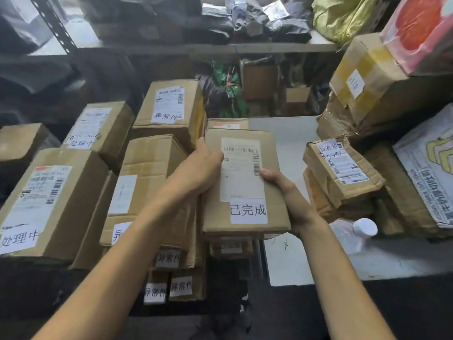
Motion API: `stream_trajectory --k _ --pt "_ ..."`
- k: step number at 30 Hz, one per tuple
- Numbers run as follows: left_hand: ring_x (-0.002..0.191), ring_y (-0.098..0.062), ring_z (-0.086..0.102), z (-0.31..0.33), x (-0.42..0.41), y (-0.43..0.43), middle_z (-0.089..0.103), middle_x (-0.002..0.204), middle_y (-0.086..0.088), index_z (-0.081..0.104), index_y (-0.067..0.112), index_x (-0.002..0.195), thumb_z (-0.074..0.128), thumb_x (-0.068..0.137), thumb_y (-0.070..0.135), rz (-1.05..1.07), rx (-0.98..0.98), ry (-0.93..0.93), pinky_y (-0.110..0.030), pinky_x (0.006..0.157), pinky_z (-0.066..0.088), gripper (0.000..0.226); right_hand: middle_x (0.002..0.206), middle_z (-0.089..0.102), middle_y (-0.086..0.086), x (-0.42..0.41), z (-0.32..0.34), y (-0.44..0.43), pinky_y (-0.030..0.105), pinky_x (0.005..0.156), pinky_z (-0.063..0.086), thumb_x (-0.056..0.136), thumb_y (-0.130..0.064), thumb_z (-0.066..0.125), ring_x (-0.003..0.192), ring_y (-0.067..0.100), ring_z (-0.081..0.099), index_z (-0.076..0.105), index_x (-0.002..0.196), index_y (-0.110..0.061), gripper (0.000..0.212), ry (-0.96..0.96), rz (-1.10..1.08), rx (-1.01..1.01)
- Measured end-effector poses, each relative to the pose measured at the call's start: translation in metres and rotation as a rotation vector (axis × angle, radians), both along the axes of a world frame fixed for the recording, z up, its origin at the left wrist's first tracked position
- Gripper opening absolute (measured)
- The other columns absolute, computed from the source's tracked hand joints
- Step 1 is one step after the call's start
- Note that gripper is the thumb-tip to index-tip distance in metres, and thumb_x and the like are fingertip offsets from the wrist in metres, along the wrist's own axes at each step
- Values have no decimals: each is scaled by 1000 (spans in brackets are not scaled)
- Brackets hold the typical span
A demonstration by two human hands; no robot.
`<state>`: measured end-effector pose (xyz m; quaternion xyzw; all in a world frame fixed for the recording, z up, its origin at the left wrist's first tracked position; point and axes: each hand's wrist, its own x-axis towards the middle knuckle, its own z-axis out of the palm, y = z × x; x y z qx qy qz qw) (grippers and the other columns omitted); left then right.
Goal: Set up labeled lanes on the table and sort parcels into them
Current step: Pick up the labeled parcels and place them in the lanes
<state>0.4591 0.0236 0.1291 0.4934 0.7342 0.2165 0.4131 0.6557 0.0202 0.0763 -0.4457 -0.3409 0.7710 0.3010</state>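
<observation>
Though flat, brn parcel (274,192) (wht label (248,211))

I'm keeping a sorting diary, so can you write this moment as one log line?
left hand: holds flat box | right hand: holds same box | sticker: 已完成 | under it: stack of boxes

Pale table (286,143) — stacked cardboard parcels (343,173), a white-capped bottle (353,234).

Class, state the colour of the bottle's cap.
The bottle cap is white, clearest in the head view.
</observation>
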Motion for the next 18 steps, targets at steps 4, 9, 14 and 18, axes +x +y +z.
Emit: stream_trajectory --k 4,9,14,18 --pt "129 -32 51 -14 -3 -1 46 150 -13 19 10 152 39 102 32 -41 -61 130 -35 93 38 59 122 73 10 1 -17 0 42 84 62 84 -44 65 105 28 73 62 126 -24 48 -88 45 91" --pt "123 -35 54 -16 -11 -6 51 145 -13 23 13 149 39 101 37 -83 -72 211 -39 91 41 56 125 72 11 7 -22 0 40 84 61 84 -46 64 109 29 72 59 135 -19 58 -54 107 57" --pt "123 -36 54 -21 -15 -11 55 141 -15 28 10 145 36 103 39 -119 -146 282 -37 84 36 51 128 70 14 9 -41 -6 40 83 61 79 -51 70 113 32 70 50 143 -15 76 -60 132 -91" --pt "128 -37 52 -36 -17 -11 51 146 -20 27 2 147 39 101 28 -130 -165 303 -39 91 41 54 128 71 8 -1 -55 -9 48 96 58 80 -52 70 116 29 69 52 142 -20 72 -109 137 -65"
